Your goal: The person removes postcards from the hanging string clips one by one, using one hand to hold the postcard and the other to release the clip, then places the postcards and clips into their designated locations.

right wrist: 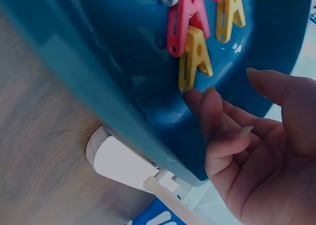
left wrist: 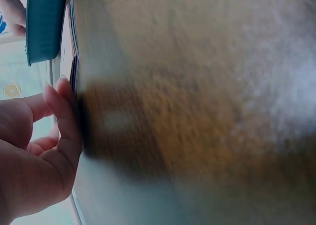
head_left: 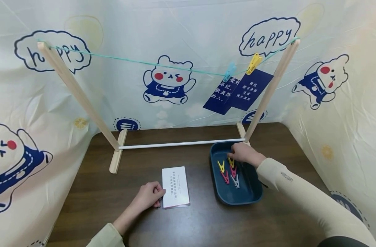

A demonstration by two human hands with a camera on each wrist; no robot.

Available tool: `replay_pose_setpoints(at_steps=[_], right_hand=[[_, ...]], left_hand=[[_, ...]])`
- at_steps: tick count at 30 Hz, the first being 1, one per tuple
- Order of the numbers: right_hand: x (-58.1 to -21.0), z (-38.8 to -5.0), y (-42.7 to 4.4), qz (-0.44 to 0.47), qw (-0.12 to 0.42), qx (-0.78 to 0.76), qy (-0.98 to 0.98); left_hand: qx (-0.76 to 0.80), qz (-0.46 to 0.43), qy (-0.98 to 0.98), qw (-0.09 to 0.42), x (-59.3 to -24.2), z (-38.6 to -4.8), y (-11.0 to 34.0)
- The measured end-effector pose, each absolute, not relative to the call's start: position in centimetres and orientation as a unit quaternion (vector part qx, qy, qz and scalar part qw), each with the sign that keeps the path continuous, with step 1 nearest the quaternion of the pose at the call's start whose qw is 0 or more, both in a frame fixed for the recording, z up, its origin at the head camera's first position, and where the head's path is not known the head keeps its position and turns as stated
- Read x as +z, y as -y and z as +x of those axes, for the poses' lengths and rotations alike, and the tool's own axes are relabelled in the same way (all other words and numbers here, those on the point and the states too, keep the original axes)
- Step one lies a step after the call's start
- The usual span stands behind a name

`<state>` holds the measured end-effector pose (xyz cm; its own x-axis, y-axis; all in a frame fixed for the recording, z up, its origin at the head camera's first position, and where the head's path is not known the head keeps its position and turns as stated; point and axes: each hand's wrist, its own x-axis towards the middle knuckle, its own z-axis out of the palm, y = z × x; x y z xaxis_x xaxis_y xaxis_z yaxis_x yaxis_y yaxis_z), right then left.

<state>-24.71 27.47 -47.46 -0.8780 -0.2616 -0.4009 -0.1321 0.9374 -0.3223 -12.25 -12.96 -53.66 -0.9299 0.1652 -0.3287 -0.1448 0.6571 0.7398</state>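
In the head view, the left hand [head_left: 149, 196] pinches the left edge of a stack of white printed cards [head_left: 176, 187] lying on the table; the left wrist view shows thumb and finger at the stack's edge [left wrist: 74, 47]. The right hand [head_left: 246, 154] reaches into the back of a dark blue tray [head_left: 236, 200]. A fingertip touches the end of a yellow clothespin [right wrist: 187, 69], the thumb held apart from it. Beside it in the tray lie pink clothespins [right wrist: 183, 18], a grey one [head_left: 235, 181] and another yellow one [head_left: 220, 166].
Behind stands a wooden frame [head_left: 79, 96] with a white crossbar [head_left: 181, 143] and a green string [head_left: 129, 60]. Two dark blue cards [head_left: 252, 90] hang at its right under a light blue clip [head_left: 229, 72] and a yellow clip [head_left: 254, 64]. The tray touches or nearly touches the frame's right foot.
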Motion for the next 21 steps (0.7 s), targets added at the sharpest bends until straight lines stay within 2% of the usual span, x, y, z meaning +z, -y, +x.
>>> replay_pose_setpoints(at_steps=[10, 16, 21], right_hand=[[-46.0, -23.5, -28.4, -0.109, 0.179, -0.168, -0.963], [-45.3, -22.3, -28.6, -0.118, 0.145, -0.154, -0.97], [-44.8, -21.4, -28.8, -0.12, 0.127, -0.14, -0.975]], left_hand=[[0.43, 0.02, -0.884, 0.182, -53.6, -12.5, 12.9], [0.436, -0.001, -0.878, 0.196, -53.6, -12.6, 13.1], [0.426, -0.014, -0.885, 0.185, -53.5, -12.7, 13.1]])
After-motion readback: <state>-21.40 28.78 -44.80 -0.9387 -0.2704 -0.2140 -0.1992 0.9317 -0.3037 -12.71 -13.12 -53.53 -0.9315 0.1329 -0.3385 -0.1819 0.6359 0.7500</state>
